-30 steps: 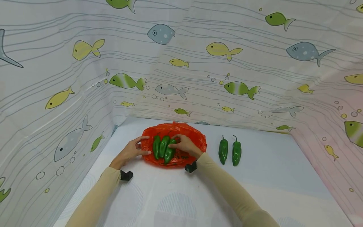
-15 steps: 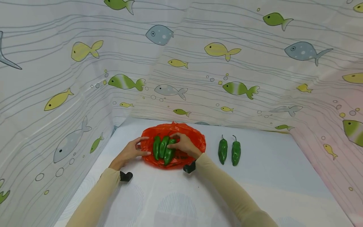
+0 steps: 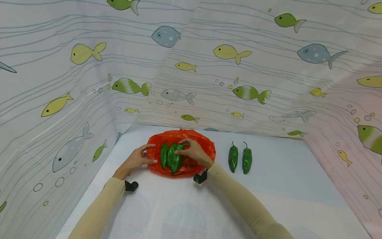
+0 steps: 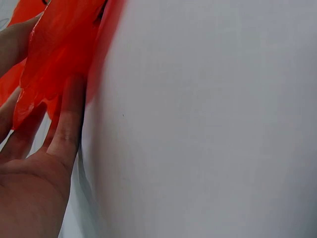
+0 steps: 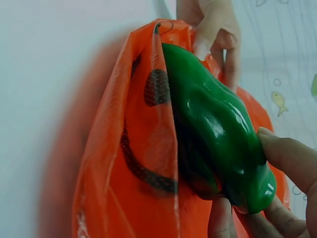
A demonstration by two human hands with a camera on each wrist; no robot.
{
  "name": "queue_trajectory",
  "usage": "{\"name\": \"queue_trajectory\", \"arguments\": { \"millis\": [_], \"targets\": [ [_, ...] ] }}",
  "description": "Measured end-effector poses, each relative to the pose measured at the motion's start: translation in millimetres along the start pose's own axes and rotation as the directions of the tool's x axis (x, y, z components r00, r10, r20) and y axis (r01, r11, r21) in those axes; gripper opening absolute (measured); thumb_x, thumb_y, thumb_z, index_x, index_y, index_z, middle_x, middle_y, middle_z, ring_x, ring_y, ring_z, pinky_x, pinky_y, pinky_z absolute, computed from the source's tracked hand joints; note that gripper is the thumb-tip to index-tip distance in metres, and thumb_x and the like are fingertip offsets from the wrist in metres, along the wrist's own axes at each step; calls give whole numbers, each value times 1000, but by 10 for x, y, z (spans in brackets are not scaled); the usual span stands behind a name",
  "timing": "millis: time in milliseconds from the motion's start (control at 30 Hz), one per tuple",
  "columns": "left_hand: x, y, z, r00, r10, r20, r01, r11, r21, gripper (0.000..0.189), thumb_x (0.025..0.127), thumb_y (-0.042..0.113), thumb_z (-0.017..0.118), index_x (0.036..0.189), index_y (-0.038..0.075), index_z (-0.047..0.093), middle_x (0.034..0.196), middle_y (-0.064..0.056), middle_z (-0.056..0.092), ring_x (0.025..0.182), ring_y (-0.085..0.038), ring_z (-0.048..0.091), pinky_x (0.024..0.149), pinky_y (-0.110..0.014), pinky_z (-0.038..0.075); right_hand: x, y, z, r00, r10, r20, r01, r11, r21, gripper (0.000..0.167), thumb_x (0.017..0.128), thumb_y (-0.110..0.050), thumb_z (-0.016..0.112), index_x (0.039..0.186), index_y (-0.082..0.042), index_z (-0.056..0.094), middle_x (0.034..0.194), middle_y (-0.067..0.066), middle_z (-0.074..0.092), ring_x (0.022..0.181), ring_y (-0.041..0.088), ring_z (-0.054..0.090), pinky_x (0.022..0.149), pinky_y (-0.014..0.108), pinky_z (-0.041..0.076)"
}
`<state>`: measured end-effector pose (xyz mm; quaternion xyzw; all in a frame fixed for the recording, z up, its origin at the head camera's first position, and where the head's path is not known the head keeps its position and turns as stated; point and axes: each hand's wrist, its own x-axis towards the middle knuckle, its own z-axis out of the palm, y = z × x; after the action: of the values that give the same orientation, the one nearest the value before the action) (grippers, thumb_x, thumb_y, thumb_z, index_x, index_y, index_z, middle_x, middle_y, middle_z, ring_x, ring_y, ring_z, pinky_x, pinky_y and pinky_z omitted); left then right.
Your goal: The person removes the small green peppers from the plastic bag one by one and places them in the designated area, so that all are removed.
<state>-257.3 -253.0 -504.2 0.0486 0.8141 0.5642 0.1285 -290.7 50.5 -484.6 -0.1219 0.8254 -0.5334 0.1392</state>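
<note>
A red plastic bag (image 3: 206, 146) with dark printing lies spread on the table, three glossy green peppers resting over it. My right hand (image 3: 195, 152) pinches the rightmost of these, a green pepper (image 3: 177, 163), its thumb on one side and fingertips beneath in the right wrist view. Beside it lie the middle pepper (image 3: 170, 155) and the left pepper (image 3: 163, 156). On the bag's left side, my left hand (image 3: 134, 162) holds the edge between its spread thumb and fingers; red film hides some of its fingertips in the left wrist view.
Two more green peppers, one (image 3: 233, 159) next to the other (image 3: 247, 161), lie on the white table (image 3: 283, 172) right of the bag. A fish-patterned sheet (image 3: 209, 79) rises behind and along both sides.
Both hands keep nearly the same places on the bag and pepper. The right fingers shift only slightly with the pepper, and the whole head view drifts a little.
</note>
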Motion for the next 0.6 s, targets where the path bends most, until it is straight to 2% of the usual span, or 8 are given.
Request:
{"name": "queue_trajectory", "arguments": {
  "millis": [167,333,600],
  "targets": [
    [0,11,6,1000,-3,-2,3,1000,13,83,85,20,87,155,13,43,143,-23,53,122,-36,57,88,-33,57,-51,-33,-40,999,7,-31,-7,1000,19,55,83,-36,88,130,-16,67,133,4,60,119,25,55,94,39,55],
    [-10,24,16,1000,-4,-1,4,1000,9,83,85,20,87,155,13,43,142,-23,53,121,-36,57,87,-33,57,-114,-57,-96,1000,-6,-19,7,998,55,55,84,-33,88,130,-14,68,135,5,59,126,30,52,96,40,53],
    [-25,21,30,1000,20,5,-20,1000,0,82,87,17,85,155,11,41,145,-25,50,122,-38,57,88,-33,58,-222,-118,-174,1000,-14,9,14,1000,14,62,83,-38,88,136,-13,66,138,2,58,127,30,52,95,39,54]
  ]
}}
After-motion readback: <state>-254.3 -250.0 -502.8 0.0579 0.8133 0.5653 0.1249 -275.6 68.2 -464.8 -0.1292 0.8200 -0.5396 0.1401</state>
